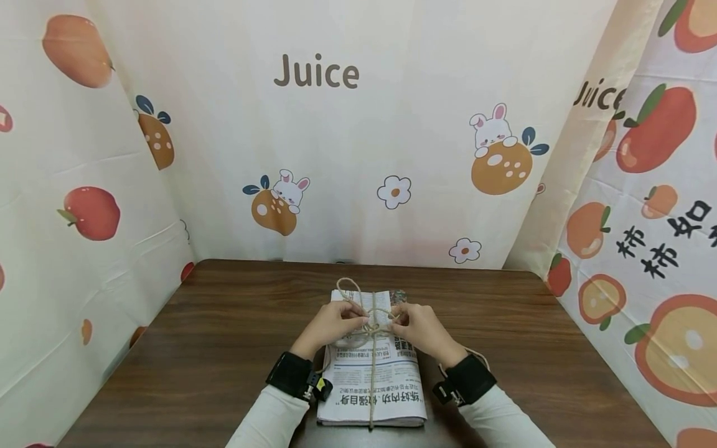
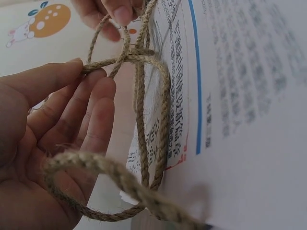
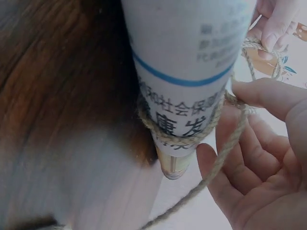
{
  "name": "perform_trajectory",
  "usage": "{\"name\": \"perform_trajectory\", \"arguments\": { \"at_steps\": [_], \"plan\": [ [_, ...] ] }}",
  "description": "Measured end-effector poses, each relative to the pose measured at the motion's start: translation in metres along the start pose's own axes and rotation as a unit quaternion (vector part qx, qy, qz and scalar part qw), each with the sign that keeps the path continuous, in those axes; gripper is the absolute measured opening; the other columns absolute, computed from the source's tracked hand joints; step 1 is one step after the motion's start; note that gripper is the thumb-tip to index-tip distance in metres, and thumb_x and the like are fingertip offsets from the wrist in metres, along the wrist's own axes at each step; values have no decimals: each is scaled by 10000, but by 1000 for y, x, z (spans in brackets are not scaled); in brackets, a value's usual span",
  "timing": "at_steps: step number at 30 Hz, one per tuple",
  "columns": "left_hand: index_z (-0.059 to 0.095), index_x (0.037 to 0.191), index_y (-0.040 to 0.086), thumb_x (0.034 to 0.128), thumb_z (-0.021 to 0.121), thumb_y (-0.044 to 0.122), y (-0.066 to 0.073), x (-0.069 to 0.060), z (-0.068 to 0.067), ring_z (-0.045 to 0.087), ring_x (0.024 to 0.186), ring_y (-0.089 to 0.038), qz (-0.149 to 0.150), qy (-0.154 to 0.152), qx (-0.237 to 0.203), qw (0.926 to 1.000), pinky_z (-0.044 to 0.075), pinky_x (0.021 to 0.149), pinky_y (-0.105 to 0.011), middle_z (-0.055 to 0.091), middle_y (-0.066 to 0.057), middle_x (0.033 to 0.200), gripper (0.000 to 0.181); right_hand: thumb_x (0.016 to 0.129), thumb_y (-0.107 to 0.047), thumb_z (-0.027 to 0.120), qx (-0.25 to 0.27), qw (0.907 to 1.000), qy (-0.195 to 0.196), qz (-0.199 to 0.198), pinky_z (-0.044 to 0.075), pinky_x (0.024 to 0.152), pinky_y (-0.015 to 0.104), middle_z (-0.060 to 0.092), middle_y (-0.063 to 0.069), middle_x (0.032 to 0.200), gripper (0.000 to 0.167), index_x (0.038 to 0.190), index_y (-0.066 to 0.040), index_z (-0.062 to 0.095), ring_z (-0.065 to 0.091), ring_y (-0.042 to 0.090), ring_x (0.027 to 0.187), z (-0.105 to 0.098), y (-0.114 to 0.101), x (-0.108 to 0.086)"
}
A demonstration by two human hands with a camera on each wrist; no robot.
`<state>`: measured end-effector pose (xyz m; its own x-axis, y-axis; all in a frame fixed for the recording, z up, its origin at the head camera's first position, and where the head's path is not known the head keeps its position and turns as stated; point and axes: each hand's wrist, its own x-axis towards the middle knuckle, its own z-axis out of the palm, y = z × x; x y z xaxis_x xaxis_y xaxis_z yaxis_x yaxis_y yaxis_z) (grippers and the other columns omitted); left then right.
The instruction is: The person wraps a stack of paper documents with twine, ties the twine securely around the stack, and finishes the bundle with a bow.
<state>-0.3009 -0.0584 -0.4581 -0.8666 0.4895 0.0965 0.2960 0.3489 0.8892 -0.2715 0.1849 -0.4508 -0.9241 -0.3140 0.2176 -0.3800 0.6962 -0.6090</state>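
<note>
A stack of folded newspapers (image 1: 347, 373) lies on the table with twine (image 1: 373, 367) running lengthwise and across it. The strands cross near the far end, where loops stand up from the knot (image 1: 372, 330). My left hand (image 1: 335, 323) pinches a piece of the twine (image 2: 103, 63) between thumb and forefinger, left of the knot. On the other side my right hand (image 1: 422, 326) pinches another part of the twine (image 3: 235, 98). A loose length hangs in front of the left palm in the left wrist view, and another strand trails past the right palm in the right wrist view.
The brown wooden table (image 1: 224, 348) extends on both sides of the stack. Printed curtains (image 1: 336, 143) with fruit and rabbits stand behind it and at both sides. A black band with a small camera sits on each wrist.
</note>
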Motion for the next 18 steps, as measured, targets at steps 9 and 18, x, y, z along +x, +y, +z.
{"name": "perform_trajectory", "arguments": {
  "at_steps": [9,18],
  "plan": [
    [731,1089,102,980,679,270,1,-1,0,675,818,-280,-51,-10,-121,9999,520,684,-373,708,-50,936,207,958,-70,640,279,9994,-176,99,401,530,260,627,-49,738,80,1032,-98,629,500,72,545,-1,4,0],
    [730,1094,114,985,671,283,1,-1,0,673,825,-276,-58,-28,-78,9999,519,680,-372,706,-40,947,210,984,-57,584,480,9984,-170,236,381,575,264,652,16,960,169,971,-129,738,450,104,609,0,3,0]
  ]
}}
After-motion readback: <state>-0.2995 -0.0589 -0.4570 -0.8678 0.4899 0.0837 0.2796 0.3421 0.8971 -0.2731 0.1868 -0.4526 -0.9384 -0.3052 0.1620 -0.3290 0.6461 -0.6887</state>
